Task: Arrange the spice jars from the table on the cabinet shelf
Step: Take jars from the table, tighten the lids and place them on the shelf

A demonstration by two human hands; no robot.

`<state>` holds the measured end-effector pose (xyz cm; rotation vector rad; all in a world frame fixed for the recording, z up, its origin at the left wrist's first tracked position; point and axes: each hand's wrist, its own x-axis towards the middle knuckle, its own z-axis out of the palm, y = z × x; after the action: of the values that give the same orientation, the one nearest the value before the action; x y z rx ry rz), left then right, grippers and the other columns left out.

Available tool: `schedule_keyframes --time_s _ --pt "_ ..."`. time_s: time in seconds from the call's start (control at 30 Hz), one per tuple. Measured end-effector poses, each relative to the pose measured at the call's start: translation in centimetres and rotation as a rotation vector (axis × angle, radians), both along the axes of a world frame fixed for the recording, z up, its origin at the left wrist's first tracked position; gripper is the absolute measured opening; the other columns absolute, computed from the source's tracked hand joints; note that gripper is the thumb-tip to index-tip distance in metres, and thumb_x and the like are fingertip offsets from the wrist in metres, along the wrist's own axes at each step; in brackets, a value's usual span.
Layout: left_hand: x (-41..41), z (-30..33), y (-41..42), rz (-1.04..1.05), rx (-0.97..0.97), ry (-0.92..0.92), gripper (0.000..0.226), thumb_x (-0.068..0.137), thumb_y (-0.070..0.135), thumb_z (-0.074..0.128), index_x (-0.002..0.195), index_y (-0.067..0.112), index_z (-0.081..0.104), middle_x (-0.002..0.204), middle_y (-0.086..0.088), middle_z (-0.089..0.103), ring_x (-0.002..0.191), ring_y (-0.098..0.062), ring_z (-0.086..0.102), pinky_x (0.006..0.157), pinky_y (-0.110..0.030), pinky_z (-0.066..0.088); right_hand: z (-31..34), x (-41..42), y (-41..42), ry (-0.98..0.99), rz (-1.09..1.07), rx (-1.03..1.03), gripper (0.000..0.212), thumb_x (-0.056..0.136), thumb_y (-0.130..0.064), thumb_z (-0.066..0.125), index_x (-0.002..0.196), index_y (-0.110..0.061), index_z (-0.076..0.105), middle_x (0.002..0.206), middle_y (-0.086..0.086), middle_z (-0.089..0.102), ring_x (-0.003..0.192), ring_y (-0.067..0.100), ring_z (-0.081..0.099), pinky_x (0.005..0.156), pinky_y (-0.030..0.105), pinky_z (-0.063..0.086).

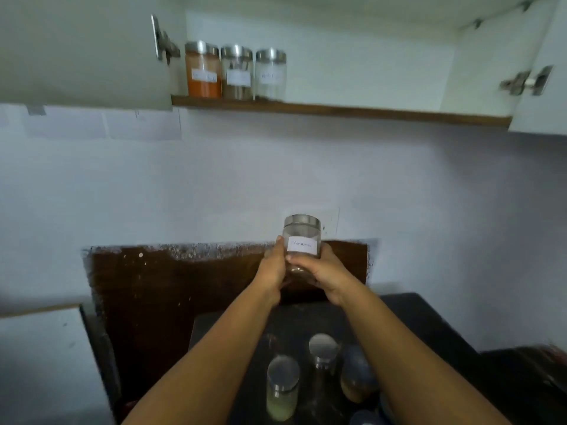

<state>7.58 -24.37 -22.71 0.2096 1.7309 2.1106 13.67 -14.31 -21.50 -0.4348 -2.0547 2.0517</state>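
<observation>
Two hands, left hand (pixel 274 266) and right hand (pixel 323 271), grip a clear glass steel-lidded labelled jar (pixel 301 243) above the dark tabletop's (pixel 429 326) far edge. Three similar jars (pixel 235 72) crowd the wooden cabinet shelf's (pixel 368 111) left end; its right stretch lies bare.

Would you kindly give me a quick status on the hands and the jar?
Left hand and right hand both gripping the labelled jar, lifted above the table. Three jars on the shelf; space to their right. Nothing blocking.

Both hands, left hand (pixel 274 268) and right hand (pixel 325 273), are gripping a labelled jar (pixel 301 240) above the table (pixel 429 326); three jars (pixel 236 72) are standing on the far shelf (pixel 337 110).
</observation>
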Motion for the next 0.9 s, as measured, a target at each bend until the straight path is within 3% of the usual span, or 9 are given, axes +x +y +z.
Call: schedule_keyframes --time_s 0.13,0.2,0.33,0.43,0.6,0.7,0.8,0.9 --pt "-1.9 11.0 0.4 0.056 0.032 0.337 0.049 0.104 0.047 0.025 0.127 0.014 0.053 0.118 -0.012 0.066 0.106 -0.025 0.064 0.098 -0.045 0.051 10.0 -2.2 0.7 0.294 -0.036 0.256 0.088 0.066 -0.026 0.085 0.137 -0.03 0.033 0.119 -0.004 0.058 0.106 0.011 0.06 0.08 0.023 0.053" --pt "-2.2 16.7 0.3 0.087 0.074 0.501 0.048 0.104 0.047 0.024 0.128 0.016 0.052 0.117 -0.01 0.066 0.106 -0.023 0.064 0.096 -0.044 0.051 15.3 -2.8 0.9 0.452 -0.07 0.351 0.095 0.057 -0.037 0.086 0.136 -0.038 0.033 0.123 -0.005 0.055 0.108 0.013 0.059 0.085 0.028 0.055" --pt "-2.6 26.7 0.0 0.182 0.109 0.808 0.036 0.103 0.048 0.029 0.118 0.025 0.052 0.108 0.001 0.066 0.096 -0.012 0.064 0.073 -0.028 0.053 24.5 -4.1 1.7 0.654 -0.07 0.399 0.095 0.044 -0.051 0.086 0.126 -0.048 0.038 0.114 -0.01 0.063 0.099 0.004 0.064 0.084 0.028 0.056" --pt "-4.0 31.1 0.4 0.273 0.012 0.98 0.039 0.103 0.044 0.031 0.123 0.019 0.053 0.119 -0.008 0.061 0.107 -0.022 0.061 0.09 -0.045 0.054 28.7 -6.0 2.8 0.693 -0.058 0.409 0.097 0.046 -0.051 0.087 0.13 -0.043 0.04 0.111 -0.005 0.065 0.101 0.012 0.065 0.09 0.038 0.056" --pt "-8.9 32.6 1.0 0.281 -0.305 1.124 0.042 0.104 0.04 0.031 0.137 0.019 0.048 0.132 -0.006 0.056 0.122 -0.024 0.053 0.099 -0.042 0.047 31.3 -9.9 5.2 0.666 -0.187 0.574 0.103 0.056 -0.051 0.086 0.141 -0.034 0.031 0.114 -0.012 0.059 0.102 0.01 0.059 0.085 0.027 0.049" --pt "-13.1 31.1 1.2 0.395 -0.709 1.156 0.032 0.104 0.034 0.031 0.119 0.015 0.052 0.118 -0.009 0.062 0.11 -0.026 0.056 0.092 -0.043 0.049 30.8 -13.3 7.2 0.608 -0.275 0.675 0.096 0.068 -0.041 0.084 0.143 -0.02 0.027 0.119 -0.005 0.056 0.104 0.013 0.056 0.082 0.023 0.043" --pt "-16.2 28.4 2.3 0.482 -1.103 1.151 0.04 0.102 0.038 0.027 0.119 0.013 0.054 0.121 -0.009 0.06 0.115 -0.026 0.052 0.1 -0.044 0.041 29.6 -17.2 9.0 0.389 -0.269 0.765 0.086 0.073 -0.035 0.082 0.138 -0.011 0.031 0.128 0.007 0.056 0.114 0.023 0.056 0.087 0.028 0.045" --pt "-17.9 27.6 3.5 0.621 -1.178 1.214 0.04 0.098 0.038 0.029 0.117 0.016 0.057 0.119 -0.004 0.061 0.114 -0.023 0.051 0.098 -0.043 0.038 30.6 -20.2 10.4 0.177 -0.249 0.844 0.084 0.075 -0.037 0.08 0.135 -0.007 0.028 0.129 0.011 0.053 0.117 0.026 0.054 0.084 0.029 0.042"
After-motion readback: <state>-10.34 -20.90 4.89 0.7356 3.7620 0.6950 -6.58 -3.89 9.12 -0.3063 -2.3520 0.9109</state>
